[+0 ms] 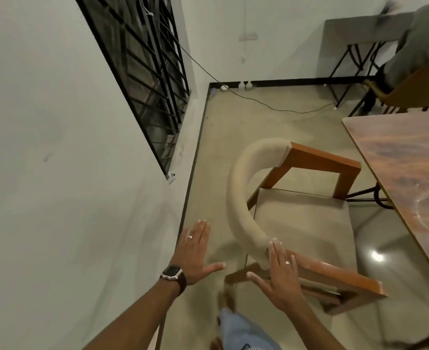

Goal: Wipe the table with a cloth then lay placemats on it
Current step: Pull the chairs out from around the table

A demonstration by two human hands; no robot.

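The wooden table (405,157) fills the right edge of the head view, with faint pale smears on its brown top. No cloth or placemat shows. My left hand (195,251), with a watch on the wrist and a ring, is held flat and open above the floor, left of the chair. My right hand (279,269), also ringed, is open with fingers together, over the near end of the chair's padded backrest and its wooden arm; whether it touches them I cannot tell. Neither hand holds anything.
A wooden armchair (301,218) with a beige curved backrest and seat stands between me and the table. A white wall with a barred window (142,66) lies left. A cable (271,107) trails on the floor. Another person (420,44) sits on a chair at far right.
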